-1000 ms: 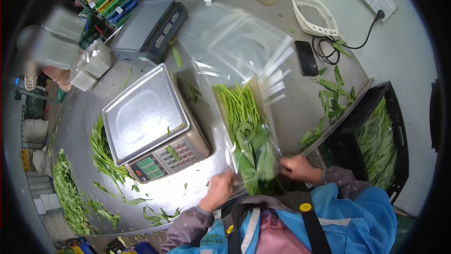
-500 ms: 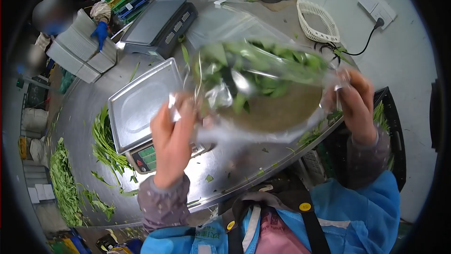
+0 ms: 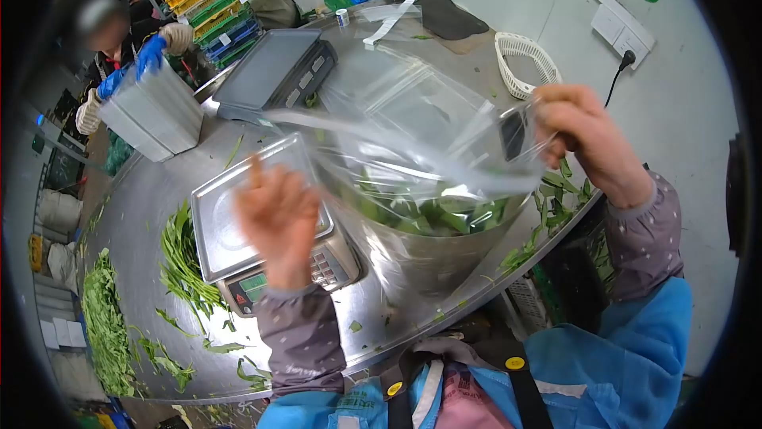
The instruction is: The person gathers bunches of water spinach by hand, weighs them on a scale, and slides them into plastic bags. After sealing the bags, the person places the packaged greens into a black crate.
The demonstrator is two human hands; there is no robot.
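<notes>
A clear plastic bag (image 3: 397,258) hangs over the metal table with green leafy vegetables (image 3: 444,217) inside. My right hand (image 3: 583,139) is closed on the right end of the bag's upper edge. My left hand (image 3: 278,211), smeared by motion, is off the bag with its fingers apart. It is above a scale (image 3: 230,230) with a silver pan, and nothing shows in it. Flat clear bags (image 3: 421,96) lie on the table behind the filled one.
A bunch of long-stemmed greens (image 3: 181,258) lies left of the scale, and a leafy heap (image 3: 103,326) farther left. A second scale (image 3: 270,72) and a white basket (image 3: 508,42) stand behind. Across the table a blue-gloved person holds white trays (image 3: 155,111).
My left hand has let go of the bag and moved slightly left. The greens have dropped lower in the bag, while my right hand has risen, still gripping its edge. The other person's trays have shifted.
</notes>
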